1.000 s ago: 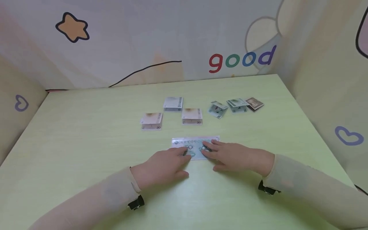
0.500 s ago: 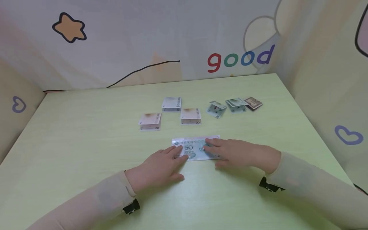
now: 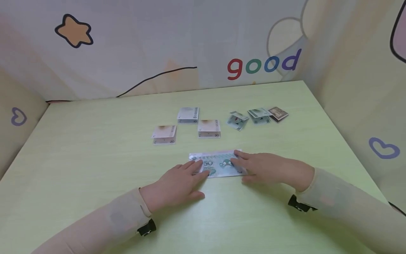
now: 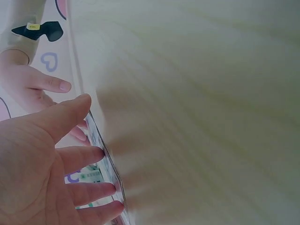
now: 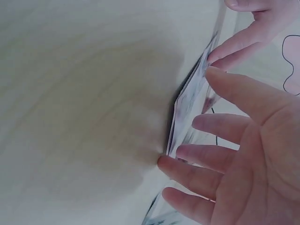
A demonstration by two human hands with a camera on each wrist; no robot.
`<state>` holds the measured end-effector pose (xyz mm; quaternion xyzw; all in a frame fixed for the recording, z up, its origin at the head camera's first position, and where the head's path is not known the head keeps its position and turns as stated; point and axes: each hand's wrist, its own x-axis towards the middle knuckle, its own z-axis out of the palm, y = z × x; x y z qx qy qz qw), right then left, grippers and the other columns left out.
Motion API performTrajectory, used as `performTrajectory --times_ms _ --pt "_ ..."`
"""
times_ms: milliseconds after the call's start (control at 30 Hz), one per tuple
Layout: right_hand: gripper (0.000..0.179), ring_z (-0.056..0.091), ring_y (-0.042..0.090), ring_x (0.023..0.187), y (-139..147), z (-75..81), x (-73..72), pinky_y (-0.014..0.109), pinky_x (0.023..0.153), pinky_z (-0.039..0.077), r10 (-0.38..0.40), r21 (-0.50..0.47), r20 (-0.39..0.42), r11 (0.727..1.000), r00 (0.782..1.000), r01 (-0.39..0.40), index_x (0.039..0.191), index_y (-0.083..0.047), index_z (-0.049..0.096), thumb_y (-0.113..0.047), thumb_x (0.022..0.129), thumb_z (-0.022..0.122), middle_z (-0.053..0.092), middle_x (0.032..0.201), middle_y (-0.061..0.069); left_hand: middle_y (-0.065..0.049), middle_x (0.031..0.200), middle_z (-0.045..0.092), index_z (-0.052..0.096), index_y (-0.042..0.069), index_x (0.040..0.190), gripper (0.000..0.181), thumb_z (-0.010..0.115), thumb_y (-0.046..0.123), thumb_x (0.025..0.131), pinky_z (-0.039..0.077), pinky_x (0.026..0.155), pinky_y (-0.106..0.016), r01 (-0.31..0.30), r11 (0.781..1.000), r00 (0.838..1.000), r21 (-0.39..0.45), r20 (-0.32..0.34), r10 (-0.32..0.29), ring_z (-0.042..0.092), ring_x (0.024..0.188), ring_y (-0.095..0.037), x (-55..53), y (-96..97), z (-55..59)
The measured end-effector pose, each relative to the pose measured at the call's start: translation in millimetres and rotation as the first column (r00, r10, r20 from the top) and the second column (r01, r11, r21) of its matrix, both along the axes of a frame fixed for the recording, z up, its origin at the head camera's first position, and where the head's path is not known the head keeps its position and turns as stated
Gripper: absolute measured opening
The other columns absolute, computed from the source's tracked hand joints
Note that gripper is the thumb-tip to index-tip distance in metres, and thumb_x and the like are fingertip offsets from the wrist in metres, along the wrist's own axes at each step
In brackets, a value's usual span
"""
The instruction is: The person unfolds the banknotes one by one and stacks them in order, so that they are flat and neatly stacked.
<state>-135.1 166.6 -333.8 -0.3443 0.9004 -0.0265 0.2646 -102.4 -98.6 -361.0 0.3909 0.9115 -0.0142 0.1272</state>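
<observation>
Head view puts the banknote marked 50 [image 3: 219,170] near the middle of the table [image 3: 95,151], its printed 50 upright to you. Your left hand [image 3: 174,185] lays spread fingers on its left end, your right hand [image 3: 269,170] on its right end; the hands are apart, and neither grips it. Both wrist views seem to show its near edge slightly raised, so the step in hand looks like flattening or steadying it. A next move would likely call for light, even fingertip pressure, lest it slide. Beyond lie three pale folded notes [image 3: 164,131], then, far right, two green folded notes [image 3: 260,113] and a brown folded note [image 3: 279,113].
</observation>
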Motion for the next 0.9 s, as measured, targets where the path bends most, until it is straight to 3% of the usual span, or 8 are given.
performTrajectory --times_ms 267,433,600,900 --pt "0.066 0.04 0.036 0.127 -0.3 0.5 0.4 0.049 0.099 0.037 -0.042 -0.001 0.007 0.999 0.999 0.042 0.146 -0.01 0.031 -0.034 0.092 0.059 0.023 0.151 0.017 -0.014 0.149 0.029 0.04 0.015 0.142 0.064 0.05 0.053 0.091 0.034 0.103 -0.045 -0.004 1.0 1.0 -0.009 0.002 0.004 0.03 0.134 -0.032 -1.1 1.8 0.0" --pt "0.061 0.031 0.035 0.133 -0.1 -2.2 4.2 0.049 0.103 0.033 0.026 -0.021 -0.044 0.999 0.999 -0.027 0.142 -0.007 0.038 -0.032 0.091 0.06 0.028 0.148 0.019 -0.015 0.149 0.028 0.04 0.016 0.143 0.065 0.05 0.053 0.09 0.035 0.102 -0.046 -0.005 1.0 1.0 -0.01 0.002 0.005 0.03 0.134 -0.033 -0.3 2.0 -0.9" --pt "0.057 0.035 0.035 0.131 -1.3 -3.9 6.8 0.048 0.1 0.037 0.092 -0.028 -0.075 0.995 0.993 -0.095 0.139 -0.008 0.044 -0.032 0.091 0.06 0.032 0.146 0.019 -0.015 0.149 0.028 0.04 0.016 0.143 0.065 0.051 0.052 0.091 0.036 0.102 -0.046 0.007 1.0 1.0 -0.013 -0.017 -0.007 0.031 0.134 -0.033 -0.1 2.3 -0.3" --pt "0.055 0.041 0.035 0.127 -3.5 -7.7 8.5 0.046 0.094 0.043 0.093 -0.024 -0.108 0.995 0.99 -0.096 0.138 -0.009 0.047 -0.032 0.09 0.061 0.033 0.145 0.019 -0.012 0.147 0.033 0.045 0.015 0.139 0.061 0.055 0.049 0.09 0.036 0.102 -0.042 -0.013 1.0 1.0 0.003 -0.009 0.013 0.033 0.133 -0.028 -2.7 -8.0 -1.2"
